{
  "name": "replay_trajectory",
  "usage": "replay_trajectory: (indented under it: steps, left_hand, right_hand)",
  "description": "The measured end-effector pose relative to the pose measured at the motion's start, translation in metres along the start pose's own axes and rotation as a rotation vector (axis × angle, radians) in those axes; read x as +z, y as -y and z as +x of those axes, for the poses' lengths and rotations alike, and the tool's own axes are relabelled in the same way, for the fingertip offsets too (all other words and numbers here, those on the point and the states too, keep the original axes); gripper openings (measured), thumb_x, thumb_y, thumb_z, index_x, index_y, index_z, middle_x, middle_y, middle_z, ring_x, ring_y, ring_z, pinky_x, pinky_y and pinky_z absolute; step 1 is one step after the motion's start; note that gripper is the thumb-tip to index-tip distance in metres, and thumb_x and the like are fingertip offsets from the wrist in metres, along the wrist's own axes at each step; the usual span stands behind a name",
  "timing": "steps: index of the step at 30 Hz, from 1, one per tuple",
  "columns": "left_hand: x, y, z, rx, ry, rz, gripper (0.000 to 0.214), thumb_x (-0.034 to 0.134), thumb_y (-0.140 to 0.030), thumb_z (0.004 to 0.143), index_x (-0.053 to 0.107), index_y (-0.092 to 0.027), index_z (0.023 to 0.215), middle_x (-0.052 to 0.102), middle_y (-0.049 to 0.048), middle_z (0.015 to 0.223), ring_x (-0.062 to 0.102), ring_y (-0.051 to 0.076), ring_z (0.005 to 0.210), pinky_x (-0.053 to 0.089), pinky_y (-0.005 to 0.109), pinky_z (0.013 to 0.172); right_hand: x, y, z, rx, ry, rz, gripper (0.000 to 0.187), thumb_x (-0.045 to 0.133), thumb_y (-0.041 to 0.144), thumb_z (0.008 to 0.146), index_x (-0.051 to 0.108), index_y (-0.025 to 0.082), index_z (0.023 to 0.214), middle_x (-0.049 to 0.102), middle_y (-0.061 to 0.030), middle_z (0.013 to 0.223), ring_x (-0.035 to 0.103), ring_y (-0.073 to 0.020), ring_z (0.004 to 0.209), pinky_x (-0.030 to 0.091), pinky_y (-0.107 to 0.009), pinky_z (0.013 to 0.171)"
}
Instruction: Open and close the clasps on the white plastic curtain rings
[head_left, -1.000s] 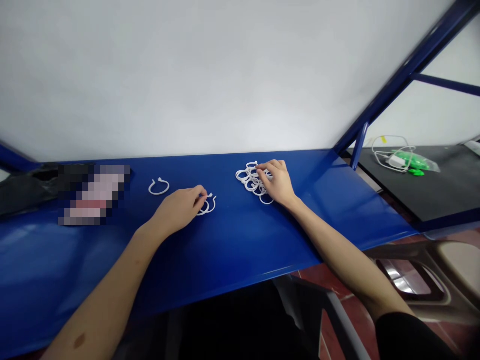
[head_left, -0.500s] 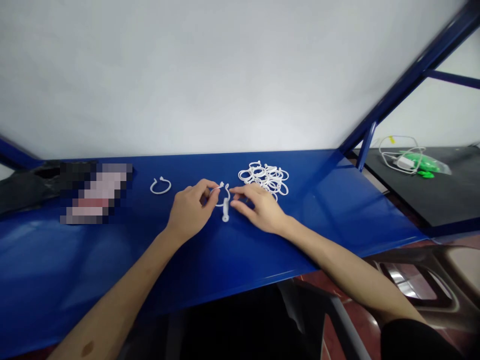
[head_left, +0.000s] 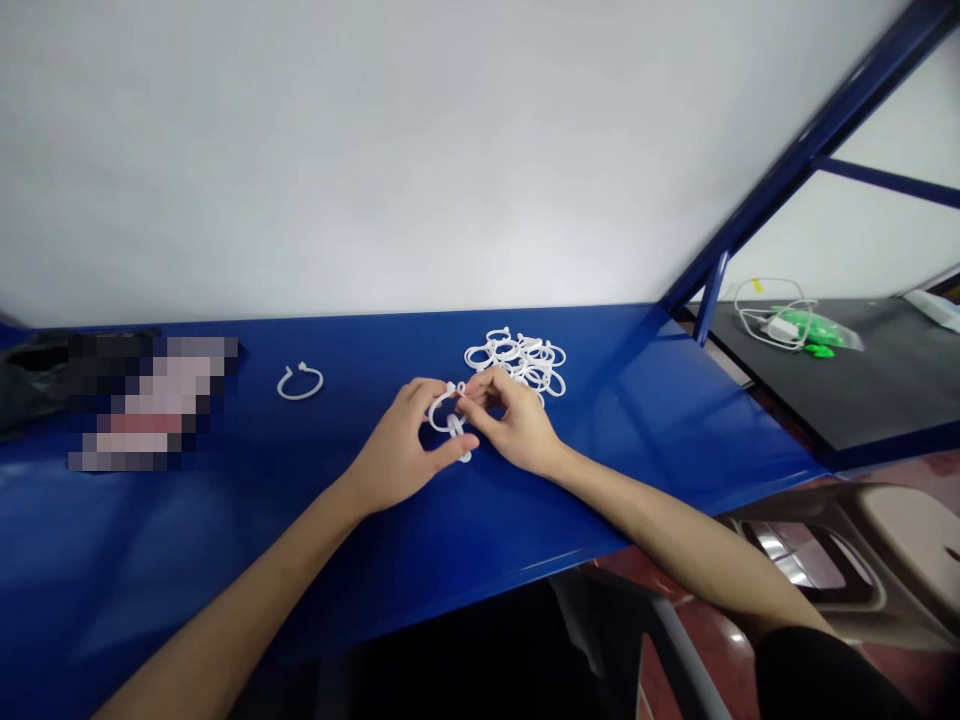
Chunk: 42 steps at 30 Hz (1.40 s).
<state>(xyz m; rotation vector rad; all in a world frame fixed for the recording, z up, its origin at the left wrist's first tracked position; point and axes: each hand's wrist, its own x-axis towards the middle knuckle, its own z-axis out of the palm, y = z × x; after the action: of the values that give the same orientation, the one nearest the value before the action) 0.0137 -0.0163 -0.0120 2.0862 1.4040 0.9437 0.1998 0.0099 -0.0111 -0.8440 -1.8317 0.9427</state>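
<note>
My left hand (head_left: 401, 455) and my right hand (head_left: 514, 425) meet over the blue table (head_left: 225, 520), both pinching a white plastic ring (head_left: 444, 415) from which a second white piece hangs. Just behind my right hand lies a pile of several white rings (head_left: 521, 360). One lone open white ring (head_left: 300, 382) rests on the table to the left.
A blurred-out object (head_left: 150, 400) lies at the table's left end. A blue metal frame post (head_left: 787, 160) rises at the right. Beyond it a black surface (head_left: 825, 390) carries a white cable and green item (head_left: 795, 325). A chair (head_left: 840, 560) stands below right.
My right hand left the ring pile and came to my left hand. My left hand lifted its rings off the table, and both hands now hold them together.
</note>
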Motion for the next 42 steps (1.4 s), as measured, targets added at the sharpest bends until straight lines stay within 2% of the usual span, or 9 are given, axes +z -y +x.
replay_trajectory:
  steps: [4,10,20,27,29,32,34,38,42]
  left_hand:
    - [0.002,0.005,0.001,-0.047,0.064,0.048,0.029,0.062,-0.046,0.086,0.06,-0.022,0.102,0.068,0.0042,0.099,0.063,0.024,0.094,0.049,0.042,0.089]
    - [-0.013,0.016,0.006,-0.007,-0.03,0.102,0.027,0.064,-0.039,0.084,0.062,-0.024,0.107,0.068,0.0032,0.103,0.063,0.023,0.098,0.05,0.04,0.091]
    - [-0.012,0.019,0.006,0.062,-0.11,0.164,0.028,0.064,-0.036,0.088,0.062,-0.023,0.113,0.067,0.0046,0.114,0.062,0.023,0.104,0.05,0.039,0.095]
    - [-0.012,0.023,0.004,-0.041,-0.141,0.44,0.037,0.058,-0.027,0.087,0.064,-0.024,0.124,0.061,0.0095,0.137,0.047,0.038,0.126,0.04,0.057,0.099]
    - [-0.014,0.016,0.003,-0.015,-0.109,0.372,0.032,0.055,-0.031,0.09,0.067,-0.025,0.12,0.066,0.0074,0.13,0.052,0.035,0.121,0.041,0.054,0.097]
    - [-0.016,0.004,0.003,-0.005,-0.023,0.172,0.026,0.051,-0.039,0.095,0.07,-0.027,0.108,0.074,0.0026,0.103,0.063,0.026,0.102,0.044,0.045,0.093]
    - [-0.016,-0.001,0.003,-0.031,-0.032,0.065,0.026,0.051,-0.043,0.095,0.072,-0.027,0.1,0.075,0.0009,0.095,0.065,0.022,0.091,0.046,0.039,0.089]
    - [-0.014,-0.002,0.003,-0.119,-0.098,-0.091,0.029,0.055,-0.048,0.093,0.074,-0.027,0.094,0.076,0.0005,0.093,0.064,0.017,0.073,0.048,0.03,0.07]
    - [-0.014,-0.001,0.002,-0.199,-0.15,-0.284,0.034,0.058,-0.054,0.092,0.075,-0.026,0.099,0.079,0.0021,0.097,0.069,0.018,0.078,0.051,0.029,0.071]
  right_hand:
    - [-0.006,-0.002,0.001,-0.152,-0.016,-0.157,0.006,0.061,0.027,0.097,0.06,0.022,0.1,0.07,-0.001,0.089,0.067,-0.0129,0.077,0.055,-0.028,0.071]
    - [-0.013,-0.005,0.005,-0.284,0.036,-0.344,0.007,0.059,0.023,0.099,0.066,0.021,0.101,0.073,-0.0038,0.098,0.067,-0.0149,0.087,0.054,-0.031,0.08]
    - [-0.017,-0.013,0.005,-0.329,0.144,-0.416,0.014,0.054,0.019,0.101,0.068,0.02,0.1,0.074,-0.0049,0.098,0.067,-0.0166,0.092,0.054,-0.033,0.084]
    - [-0.015,-0.009,0.005,-0.223,0.097,-0.373,0.007,0.061,0.023,0.098,0.067,0.02,0.101,0.075,-0.0035,0.101,0.069,-0.0144,0.087,0.055,-0.03,0.08]
    - [-0.014,-0.007,0.004,-0.206,0.069,-0.357,0.008,0.061,0.024,0.098,0.067,0.02,0.102,0.074,-0.0031,0.098,0.068,-0.0131,0.082,0.055,-0.028,0.076]
    - [-0.012,-0.005,0.002,-0.187,0.031,-0.338,0.009,0.061,0.027,0.098,0.066,0.02,0.101,0.072,-0.0023,0.092,0.066,-0.0126,0.076,0.055,-0.027,0.071]
    - [-0.012,-0.004,0.001,-0.194,0.026,-0.329,0.01,0.061,0.029,0.099,0.066,0.02,0.099,0.072,-0.0024,0.09,0.066,-0.0132,0.076,0.055,-0.028,0.07]
    - [-0.012,-0.007,0.001,-0.197,0.049,-0.252,0.013,0.063,0.033,0.098,0.066,0.021,0.102,0.073,-0.0029,0.093,0.068,-0.0137,0.077,0.057,-0.028,0.07]
    - [-0.009,-0.01,-0.001,-0.175,0.052,-0.139,0.027,0.066,0.032,0.095,0.06,0.022,0.119,0.074,-0.0032,0.096,0.071,-0.0141,0.079,0.061,-0.029,0.074]
